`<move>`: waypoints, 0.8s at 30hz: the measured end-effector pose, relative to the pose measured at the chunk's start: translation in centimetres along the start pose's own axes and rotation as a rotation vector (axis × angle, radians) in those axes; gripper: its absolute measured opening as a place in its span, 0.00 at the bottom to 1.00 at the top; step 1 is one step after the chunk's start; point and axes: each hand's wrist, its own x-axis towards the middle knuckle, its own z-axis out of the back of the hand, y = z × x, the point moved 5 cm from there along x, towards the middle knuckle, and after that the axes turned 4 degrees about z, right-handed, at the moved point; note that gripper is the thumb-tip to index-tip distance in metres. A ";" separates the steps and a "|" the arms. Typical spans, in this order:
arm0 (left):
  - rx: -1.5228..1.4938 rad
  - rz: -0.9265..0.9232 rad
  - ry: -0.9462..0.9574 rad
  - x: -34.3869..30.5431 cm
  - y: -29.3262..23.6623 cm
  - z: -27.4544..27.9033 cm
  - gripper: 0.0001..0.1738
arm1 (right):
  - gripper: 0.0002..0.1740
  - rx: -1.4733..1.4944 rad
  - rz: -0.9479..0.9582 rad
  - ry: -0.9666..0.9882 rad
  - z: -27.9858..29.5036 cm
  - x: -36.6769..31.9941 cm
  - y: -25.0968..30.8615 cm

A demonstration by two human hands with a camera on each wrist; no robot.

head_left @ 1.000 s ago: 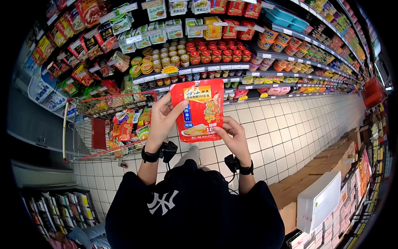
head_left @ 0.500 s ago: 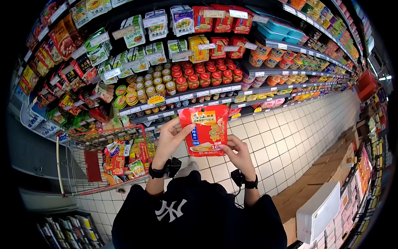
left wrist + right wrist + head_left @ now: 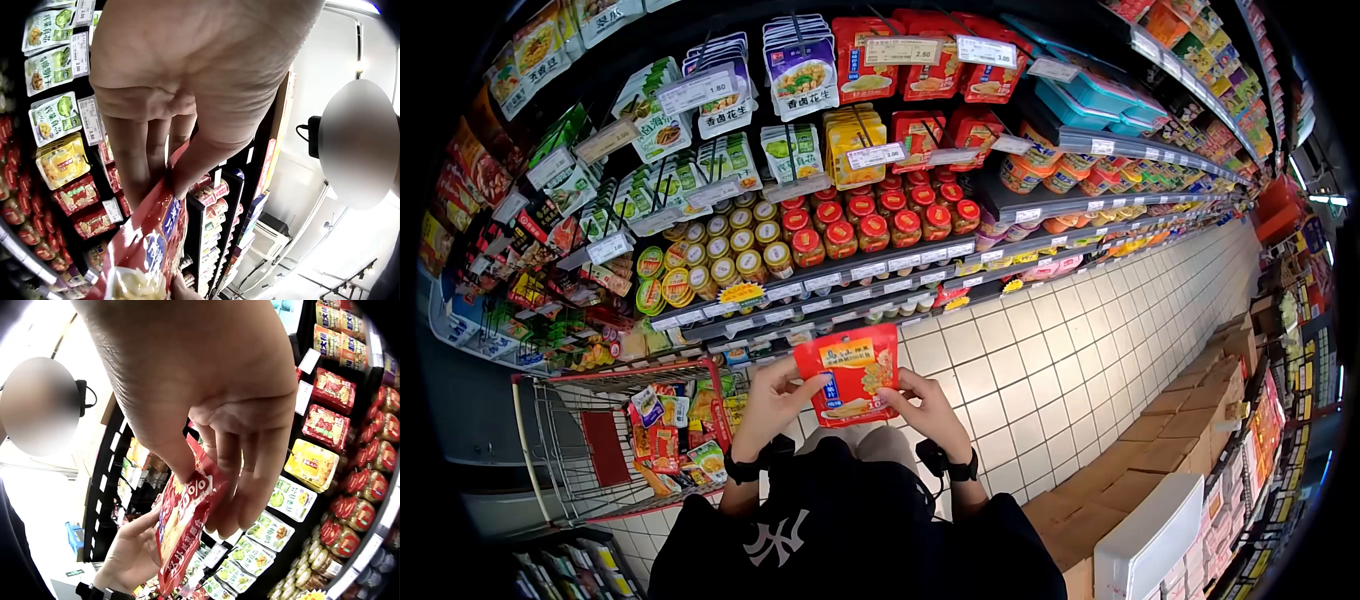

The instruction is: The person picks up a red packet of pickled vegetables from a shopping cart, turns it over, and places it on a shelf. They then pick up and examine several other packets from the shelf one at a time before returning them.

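A red food pouch (image 3: 852,372) with Chinese lettering and a yellow panel is held up in front of the chest. My left hand (image 3: 773,410) pinches its left edge, thumb on the printed front and fingers behind. On the opposite side my right hand (image 3: 930,408) pinches the lower right edge between thumb and fingers. In the left wrist view the pouch (image 3: 153,250) slants down from the left thumb. The right wrist view shows the pouch (image 3: 187,515) edge-on, with the left hand (image 3: 134,550) beyond it.
A shopping cart (image 3: 605,448) with several packets inside stands at the left. Ahead, shelves carry red-lidded jars (image 3: 870,225), hanging pouches (image 3: 800,65) and cup noodles (image 3: 1025,165). Cardboard boxes (image 3: 1130,450) and a white foam box (image 3: 1150,540) line the right side of the tiled floor (image 3: 1040,370).
The pouch, gripped by both hands throughout, has come lower and nearer the body, tilting slightly. The head view has shifted, so the shelves look larger and closer and the cart sits lower.
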 end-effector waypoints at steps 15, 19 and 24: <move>0.134 0.223 0.036 11.5 4.5 -2.9 0.13 | 0.10 0.383 -0.126 -0.233 5.5 10.7 -7.7; 0.071 0.242 0.040 14.9 5.4 -3.6 0.13 | 0.10 0.394 -0.120 -0.268 8.0 14.5 -8.9; 0.012 0.254 -0.018 19.3 3.7 -4.6 0.09 | 0.10 0.366 0.001 -0.355 13.4 20.5 -6.2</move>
